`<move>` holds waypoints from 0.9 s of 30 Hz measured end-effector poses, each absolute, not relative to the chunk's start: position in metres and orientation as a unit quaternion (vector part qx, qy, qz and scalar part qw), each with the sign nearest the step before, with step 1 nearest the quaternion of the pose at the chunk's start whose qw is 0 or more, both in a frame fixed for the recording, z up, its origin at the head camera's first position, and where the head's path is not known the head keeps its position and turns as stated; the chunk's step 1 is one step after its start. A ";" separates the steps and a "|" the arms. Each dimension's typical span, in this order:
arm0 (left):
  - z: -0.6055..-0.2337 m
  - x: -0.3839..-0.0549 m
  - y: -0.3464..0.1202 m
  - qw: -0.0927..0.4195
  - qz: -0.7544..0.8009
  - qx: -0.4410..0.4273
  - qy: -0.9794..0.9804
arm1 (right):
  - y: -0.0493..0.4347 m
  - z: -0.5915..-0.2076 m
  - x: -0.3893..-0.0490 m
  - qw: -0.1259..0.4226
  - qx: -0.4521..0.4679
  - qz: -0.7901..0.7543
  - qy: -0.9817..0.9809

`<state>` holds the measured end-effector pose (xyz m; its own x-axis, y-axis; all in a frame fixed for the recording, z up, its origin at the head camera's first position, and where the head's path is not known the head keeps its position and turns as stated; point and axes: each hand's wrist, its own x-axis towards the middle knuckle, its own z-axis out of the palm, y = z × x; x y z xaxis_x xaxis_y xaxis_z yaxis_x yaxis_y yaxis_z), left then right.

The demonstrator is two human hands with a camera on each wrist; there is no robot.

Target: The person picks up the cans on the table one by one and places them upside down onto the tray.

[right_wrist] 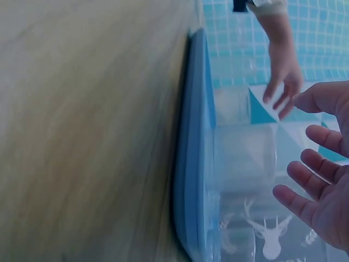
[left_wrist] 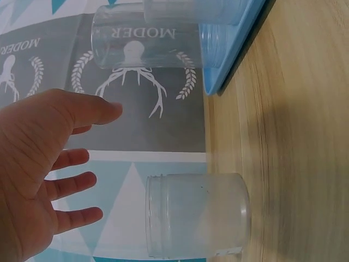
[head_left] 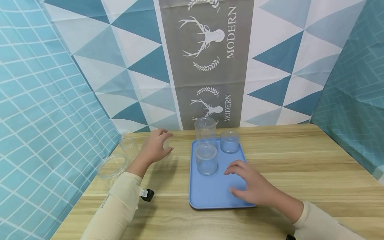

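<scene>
My left hand [head_left: 155, 146] hovers over the table's left side, thumb and fingers spread and holding nothing. Below it a clear jar [left_wrist: 199, 215] stands upright on the wood, apart from the fingers in the left wrist view. The head view shows that jar largely hidden behind the hand. Over the right part of a blue tray [head_left: 216, 195], my right hand [head_left: 252, 183] has its thumb and fingers parted, also holding nothing. The tray bears a tall clear jar [head_left: 205, 130] at the back left, a shorter jar [head_left: 207, 161] before it and a low jar [head_left: 230, 142] at the back right.
At the table's left edge, by the left forearm, stand a wide-mouthed clear container [head_left: 111, 166] and a slim clear one [head_left: 129, 149]. A patterned cloth [head_left: 210, 73] hangs behind the wooden table [head_left: 300, 160], with a blue tiled-pattern cloth [head_left: 45, 116] on the left.
</scene>
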<state>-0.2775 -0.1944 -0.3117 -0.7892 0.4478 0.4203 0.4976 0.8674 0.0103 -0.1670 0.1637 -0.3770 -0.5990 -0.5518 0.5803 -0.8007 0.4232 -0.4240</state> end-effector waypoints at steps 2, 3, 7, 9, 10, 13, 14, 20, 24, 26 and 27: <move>-0.312 -0.278 -0.195 0.204 -0.059 -0.243 -0.946 | 0.158 -0.378 -0.165 0.164 0.413 0.343 -0.827; -0.312 -0.279 -0.195 0.201 -0.059 -0.240 -0.948 | 0.156 -0.378 -0.164 0.159 0.414 0.341 -0.829; -0.312 -0.280 -0.196 0.194 -0.060 -0.235 -0.951 | 0.147 -0.378 -0.160 0.136 0.420 0.335 -0.832; -0.313 -0.280 -0.197 0.193 -0.059 -0.233 -0.951 | 0.142 -0.378 -0.158 0.121 0.423 0.332 -0.834; -0.313 -0.281 -0.198 0.194 -0.059 -0.233 -0.951 | 0.140 -0.378 -0.157 0.113 0.425 0.331 -0.835; -0.314 -0.283 -0.200 0.193 -0.060 -0.231 -0.952 | 0.134 -0.378 -0.155 0.091 0.432 0.330 -0.834; -0.314 -0.283 -0.200 0.192 -0.060 -0.230 -0.952 | 0.132 -0.378 -0.154 0.085 0.434 0.330 -0.834; -0.316 -0.288 -0.205 0.177 -0.063 -0.219 -0.958 | 0.124 -0.377 -0.153 0.060 0.437 0.324 -0.837; -0.317 -0.291 -0.208 0.163 -0.062 -0.209 -0.962 | 0.121 -0.375 -0.153 0.058 0.436 0.316 -0.841; -0.317 -0.293 -0.209 0.155 -0.064 -0.206 -0.964 | 0.121 -0.374 -0.153 0.055 0.437 0.311 -0.842; -0.317 -0.294 -0.210 0.150 -0.067 -0.204 -0.965 | 0.120 -0.374 -0.153 0.052 0.437 0.309 -0.843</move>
<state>-0.2936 -0.2096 -0.3171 -0.8719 0.3729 0.3174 0.4132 0.9080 0.0684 -0.1526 0.1203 -0.3738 -0.6133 -0.7040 0.3581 -0.7685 0.4271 -0.4764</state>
